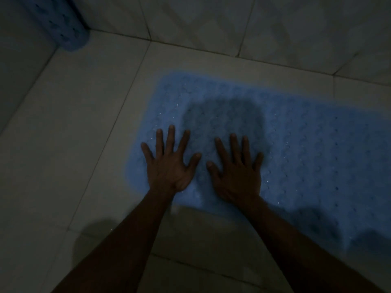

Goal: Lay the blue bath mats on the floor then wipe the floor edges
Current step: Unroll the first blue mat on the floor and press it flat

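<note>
A blue bath mat [296, 140] with a bumpy, holed surface lies flat on the pale tiled floor [74, 134], running off to the right. My left hand [169, 163] rests palm down on the mat's left end, fingers spread. My right hand [237, 168] lies flat beside it, a little to the right, fingers apart as well. Neither hand holds anything. A second blue mat [63, 24] stands rolled or leaning in the far left corner against the wall.
Tiled walls [232, 24] meet the floor along the far edge just beyond the mat. Another wall closes the left side. Bare floor tiles lie left of the mat and below my arms. The light is dim.
</note>
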`<state>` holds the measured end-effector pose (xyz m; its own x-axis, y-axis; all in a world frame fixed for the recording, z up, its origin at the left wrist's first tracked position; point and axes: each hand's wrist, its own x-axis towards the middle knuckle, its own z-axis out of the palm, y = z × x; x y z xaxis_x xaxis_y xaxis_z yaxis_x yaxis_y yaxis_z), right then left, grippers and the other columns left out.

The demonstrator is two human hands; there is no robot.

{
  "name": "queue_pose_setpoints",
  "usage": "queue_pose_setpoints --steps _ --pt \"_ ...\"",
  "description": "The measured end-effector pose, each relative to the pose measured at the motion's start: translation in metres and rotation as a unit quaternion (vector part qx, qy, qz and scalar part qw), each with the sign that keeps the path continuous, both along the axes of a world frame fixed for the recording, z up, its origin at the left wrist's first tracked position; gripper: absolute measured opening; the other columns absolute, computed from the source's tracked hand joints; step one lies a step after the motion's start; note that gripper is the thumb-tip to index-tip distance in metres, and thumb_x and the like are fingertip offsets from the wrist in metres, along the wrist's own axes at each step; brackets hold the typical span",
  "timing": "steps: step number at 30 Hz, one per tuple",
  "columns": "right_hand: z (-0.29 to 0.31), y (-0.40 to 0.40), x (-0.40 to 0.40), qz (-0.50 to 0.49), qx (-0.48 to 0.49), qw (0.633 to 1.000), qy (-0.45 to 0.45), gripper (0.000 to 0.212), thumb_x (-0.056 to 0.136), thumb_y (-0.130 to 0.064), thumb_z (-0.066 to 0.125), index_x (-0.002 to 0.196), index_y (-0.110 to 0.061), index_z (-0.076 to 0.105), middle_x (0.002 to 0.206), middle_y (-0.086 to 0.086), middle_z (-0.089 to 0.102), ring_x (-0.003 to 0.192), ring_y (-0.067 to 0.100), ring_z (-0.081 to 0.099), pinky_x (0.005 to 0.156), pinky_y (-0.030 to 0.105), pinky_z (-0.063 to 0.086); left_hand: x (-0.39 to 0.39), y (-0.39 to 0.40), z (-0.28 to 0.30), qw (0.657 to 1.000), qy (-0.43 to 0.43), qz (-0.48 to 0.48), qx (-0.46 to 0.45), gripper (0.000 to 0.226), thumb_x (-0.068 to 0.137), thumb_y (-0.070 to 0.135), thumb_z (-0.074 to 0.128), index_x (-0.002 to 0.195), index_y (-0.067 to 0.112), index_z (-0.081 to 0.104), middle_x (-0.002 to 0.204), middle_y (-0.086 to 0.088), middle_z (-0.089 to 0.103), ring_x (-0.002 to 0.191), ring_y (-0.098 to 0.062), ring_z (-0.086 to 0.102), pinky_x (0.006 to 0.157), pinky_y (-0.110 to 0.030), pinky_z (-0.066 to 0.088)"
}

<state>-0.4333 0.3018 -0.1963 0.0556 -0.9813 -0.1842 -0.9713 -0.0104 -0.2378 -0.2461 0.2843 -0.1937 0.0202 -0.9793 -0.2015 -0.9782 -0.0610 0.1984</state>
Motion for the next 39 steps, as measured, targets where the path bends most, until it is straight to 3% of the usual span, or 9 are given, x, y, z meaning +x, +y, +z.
queue_pose_setpoints --steps 8,16,25,28,32,39 --pt "0.005 0.023 0.004 -0.009 0.013 1.000 0.018 0.073 0.095 -0.073 0.016 0.156 -0.043 -0.009 0.166 -0.004 -0.015 0.152 0.028 -0.018 0.115 0.069 -0.001 0.002 0.017 -0.001 1.000 -0.018 0.008 -0.012 0.070 0.096 0.075 0.014 0.156 0.047 -0.008 0.167 0.008 -0.014 0.153 -0.024 -0.019 0.115 -0.071 -0.007" --pt "0.000 0.023 0.005 -0.010 -0.010 1.000 0.022 0.073 0.096 -0.071 0.024 0.157 -0.042 -0.002 0.167 -0.003 -0.010 0.153 0.027 -0.014 0.114 0.071 0.005 0.000 0.017 -0.003 1.000 -0.017 0.016 -0.018 0.070 0.097 0.073 0.019 0.157 0.046 -0.005 0.168 0.008 -0.013 0.154 -0.026 -0.016 0.116 -0.071 -0.005" --pt "0.000 0.020 0.004 -0.002 0.023 1.000 -0.007 0.066 0.097 -0.069 0.016 0.154 -0.046 -0.009 0.166 -0.006 -0.016 0.151 0.027 -0.021 0.115 0.068 -0.005 -0.003 0.019 0.004 0.999 -0.001 0.014 0.039 0.066 0.098 0.070 0.009 0.155 0.047 -0.015 0.166 0.006 -0.023 0.151 -0.027 -0.026 0.116 -0.067 -0.012" --pt "0.007 0.024 -0.004 0.028 0.033 0.999 -0.031 0.064 0.099 -0.064 0.019 0.156 -0.045 -0.003 0.166 -0.006 -0.012 0.152 0.025 -0.017 0.116 0.067 -0.002 -0.012 0.023 0.012 0.997 0.006 0.030 0.066 0.067 0.098 0.068 0.007 0.156 0.043 -0.017 0.165 0.003 -0.025 0.150 -0.026 -0.027 0.117 -0.066 -0.010" --pt "0.016 0.062 -0.051 -0.025 0.012 0.999 -0.031 0.063 0.098 -0.060 0.025 0.157 -0.042 0.010 0.167 -0.003 0.003 0.154 0.023 -0.004 0.118 0.063 0.004 -0.056 0.046 0.020 0.998 0.019 -0.035 0.046 0.069 0.099 0.067 0.014 0.158 0.040 -0.010 0.167 0.002 -0.019 0.152 -0.025 -0.023 0.118 -0.064 -0.010" --pt "0.019 0.115 -0.192 -0.177 0.017 0.984 0.002 0.065 0.099 -0.062 0.023 0.157 -0.041 0.003 0.167 -0.005 -0.007 0.152 0.023 -0.014 0.118 0.062 -0.001 -0.186 0.074 0.013 0.984 0.010 -0.177 0.033 0.072 0.090 0.067 0.000 0.157 0.041 -0.006 0.168 0.000 -0.012 0.154 -0.026 -0.015 0.117 -0.068 -0.004"
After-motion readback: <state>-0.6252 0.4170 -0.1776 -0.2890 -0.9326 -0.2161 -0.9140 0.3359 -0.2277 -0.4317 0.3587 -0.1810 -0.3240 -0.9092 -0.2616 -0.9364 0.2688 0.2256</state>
